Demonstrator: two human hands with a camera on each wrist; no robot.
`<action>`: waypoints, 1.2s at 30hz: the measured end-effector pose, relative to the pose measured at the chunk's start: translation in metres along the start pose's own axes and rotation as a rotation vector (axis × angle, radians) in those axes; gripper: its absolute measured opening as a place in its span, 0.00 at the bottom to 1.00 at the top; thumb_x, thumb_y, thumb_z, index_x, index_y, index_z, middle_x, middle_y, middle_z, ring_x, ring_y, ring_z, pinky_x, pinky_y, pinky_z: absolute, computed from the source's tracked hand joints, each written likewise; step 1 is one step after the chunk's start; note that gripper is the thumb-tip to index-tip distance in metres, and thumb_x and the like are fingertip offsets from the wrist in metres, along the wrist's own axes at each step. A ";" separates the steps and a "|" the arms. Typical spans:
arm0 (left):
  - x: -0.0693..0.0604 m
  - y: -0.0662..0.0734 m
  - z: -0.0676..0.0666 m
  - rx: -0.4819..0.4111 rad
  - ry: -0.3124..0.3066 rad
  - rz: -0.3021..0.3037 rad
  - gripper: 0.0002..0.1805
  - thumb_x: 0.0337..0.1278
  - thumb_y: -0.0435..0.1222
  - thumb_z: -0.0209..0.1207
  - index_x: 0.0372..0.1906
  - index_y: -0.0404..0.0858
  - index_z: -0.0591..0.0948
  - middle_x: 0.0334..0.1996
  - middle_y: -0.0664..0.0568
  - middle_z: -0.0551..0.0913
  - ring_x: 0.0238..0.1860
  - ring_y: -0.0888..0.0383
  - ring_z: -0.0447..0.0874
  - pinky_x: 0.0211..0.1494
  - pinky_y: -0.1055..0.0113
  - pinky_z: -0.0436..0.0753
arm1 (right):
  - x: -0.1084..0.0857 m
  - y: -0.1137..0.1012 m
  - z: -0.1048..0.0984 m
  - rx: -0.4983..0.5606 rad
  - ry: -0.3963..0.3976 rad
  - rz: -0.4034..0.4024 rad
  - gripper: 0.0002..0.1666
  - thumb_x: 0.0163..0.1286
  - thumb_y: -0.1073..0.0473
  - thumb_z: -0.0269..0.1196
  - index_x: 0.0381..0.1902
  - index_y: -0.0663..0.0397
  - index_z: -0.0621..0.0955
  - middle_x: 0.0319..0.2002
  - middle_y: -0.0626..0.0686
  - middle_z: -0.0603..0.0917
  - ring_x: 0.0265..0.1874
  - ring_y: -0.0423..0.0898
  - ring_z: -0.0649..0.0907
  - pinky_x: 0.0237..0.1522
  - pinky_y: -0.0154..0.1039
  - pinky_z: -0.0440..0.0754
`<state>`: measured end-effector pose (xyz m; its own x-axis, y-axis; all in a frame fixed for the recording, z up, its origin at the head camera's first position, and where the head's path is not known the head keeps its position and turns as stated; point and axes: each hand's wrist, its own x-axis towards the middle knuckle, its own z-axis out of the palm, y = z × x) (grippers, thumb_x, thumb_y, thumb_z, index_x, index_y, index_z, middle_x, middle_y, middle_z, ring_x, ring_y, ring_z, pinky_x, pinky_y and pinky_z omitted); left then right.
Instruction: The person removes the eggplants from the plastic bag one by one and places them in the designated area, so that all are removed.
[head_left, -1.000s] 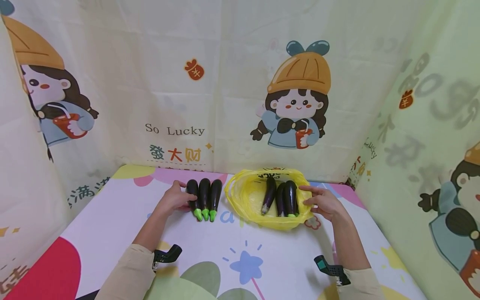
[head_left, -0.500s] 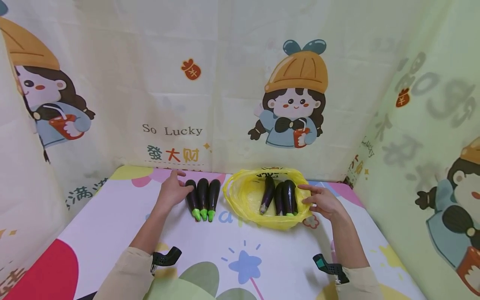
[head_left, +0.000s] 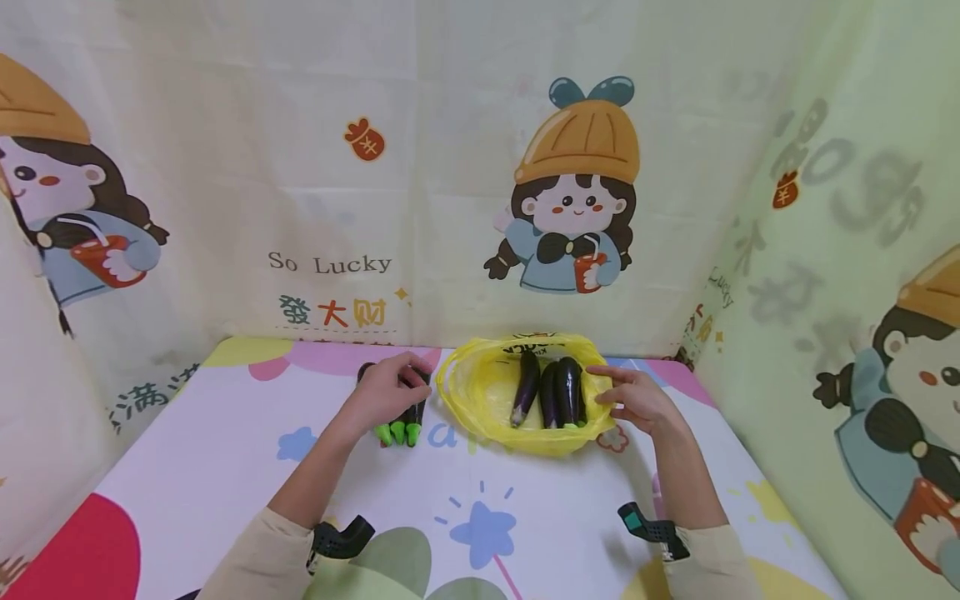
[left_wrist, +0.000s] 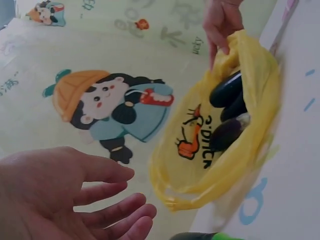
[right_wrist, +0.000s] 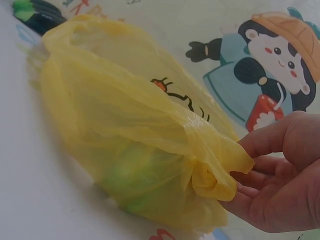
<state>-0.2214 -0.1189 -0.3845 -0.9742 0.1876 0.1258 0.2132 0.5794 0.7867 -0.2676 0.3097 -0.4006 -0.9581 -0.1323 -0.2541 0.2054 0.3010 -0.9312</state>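
Note:
Three dark eggplants [head_left: 416, 417] with green stem ends lie side by side on the table, partly covered by my left hand [head_left: 386, 392]. That hand hovers over them, fingers spread and nothing in its grasp, as the left wrist view shows. To its right stands an open yellow plastic bag [head_left: 480, 421], its mouth towards me and several eggplants [head_left: 568, 390] inside. My right hand [head_left: 636, 400] pinches the bag's right rim between thumb and fingers. In the right wrist view the bunched plastic [right_wrist: 215, 180] sits at the fingertips.
A patterned cloth covers the table [head_left: 420, 500]. Printed fabric walls [head_left: 450, 208] enclose it at the back and both sides, with the bag close to the back wall. Each wrist carries a black camera mount [head_left: 341, 537].
My left hand has let go of the leftmost eggplant, lifted, and moved right over the row. My right hand keeps its hold on the bag. The head view has turned slightly right.

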 end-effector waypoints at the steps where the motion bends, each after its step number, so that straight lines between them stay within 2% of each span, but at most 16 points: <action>1: 0.000 0.000 0.003 0.005 -0.019 0.009 0.15 0.64 0.37 0.65 0.54 0.38 0.83 0.39 0.49 0.85 0.39 0.55 0.82 0.43 0.64 0.83 | 0.000 0.000 0.000 0.002 -0.001 0.003 0.34 0.72 0.69 0.61 0.76 0.57 0.72 0.74 0.63 0.68 0.54 0.50 0.80 0.50 0.40 0.88; 5: 0.003 0.001 0.015 0.006 -0.080 0.036 0.14 0.64 0.35 0.66 0.53 0.37 0.84 0.37 0.50 0.84 0.34 0.55 0.80 0.38 0.66 0.82 | 0.000 0.001 0.000 0.005 -0.002 0.012 0.34 0.72 0.69 0.61 0.76 0.56 0.72 0.74 0.63 0.68 0.54 0.50 0.80 0.50 0.39 0.88; 9: 0.009 0.006 0.025 0.005 -0.131 0.074 0.13 0.64 0.35 0.67 0.53 0.40 0.85 0.37 0.52 0.84 0.34 0.56 0.80 0.36 0.66 0.82 | 0.001 0.002 -0.001 0.010 0.001 0.007 0.34 0.73 0.69 0.60 0.75 0.56 0.72 0.74 0.63 0.68 0.54 0.50 0.80 0.50 0.39 0.88; 14: 0.023 0.013 0.037 -0.009 -0.199 0.120 0.12 0.65 0.35 0.67 0.51 0.44 0.86 0.38 0.52 0.86 0.36 0.57 0.83 0.39 0.66 0.84 | 0.001 0.000 -0.002 0.016 0.002 0.000 0.34 0.73 0.69 0.60 0.76 0.56 0.72 0.75 0.63 0.67 0.55 0.51 0.80 0.50 0.40 0.88; 19: 0.038 0.020 0.051 -0.036 -0.266 0.143 0.16 0.64 0.34 0.67 0.56 0.45 0.85 0.41 0.52 0.87 0.39 0.57 0.84 0.42 0.66 0.86 | 0.001 -0.001 -0.001 0.018 0.005 0.002 0.34 0.72 0.69 0.60 0.75 0.56 0.72 0.75 0.62 0.67 0.56 0.51 0.80 0.51 0.40 0.88; 24: 0.053 0.027 0.068 -0.040 -0.317 0.160 0.20 0.64 0.34 0.68 0.60 0.46 0.83 0.49 0.45 0.87 0.47 0.54 0.85 0.43 0.65 0.86 | 0.001 -0.002 -0.001 0.013 0.009 0.007 0.34 0.72 0.70 0.60 0.75 0.56 0.72 0.75 0.62 0.67 0.56 0.52 0.79 0.50 0.40 0.88; 27: 0.062 0.032 0.077 -0.001 -0.336 0.161 0.22 0.63 0.34 0.68 0.62 0.46 0.82 0.55 0.41 0.86 0.53 0.50 0.85 0.44 0.64 0.86 | 0.001 -0.002 0.000 0.009 0.012 0.009 0.34 0.72 0.69 0.61 0.75 0.56 0.72 0.75 0.62 0.67 0.56 0.53 0.79 0.50 0.39 0.88; 31: 0.075 0.035 0.089 0.061 -0.345 0.153 0.25 0.62 0.35 0.68 0.65 0.45 0.81 0.58 0.39 0.85 0.54 0.47 0.84 0.41 0.64 0.84 | 0.001 -0.002 0.001 0.010 0.015 0.011 0.34 0.72 0.69 0.61 0.75 0.55 0.73 0.74 0.62 0.68 0.56 0.53 0.79 0.50 0.39 0.88; 36: 0.086 0.037 0.103 0.042 -0.357 0.103 0.26 0.62 0.35 0.68 0.66 0.45 0.81 0.58 0.40 0.84 0.51 0.49 0.82 0.40 0.64 0.82 | 0.001 0.001 0.001 0.014 0.015 0.010 0.34 0.71 0.69 0.61 0.75 0.55 0.73 0.74 0.62 0.68 0.55 0.52 0.79 0.49 0.40 0.87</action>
<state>-0.2898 0.0001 -0.4069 -0.8615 0.5074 -0.0218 0.3186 0.5734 0.7548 -0.2680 0.3094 -0.4023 -0.9588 -0.1148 -0.2600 0.2182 0.2887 -0.9322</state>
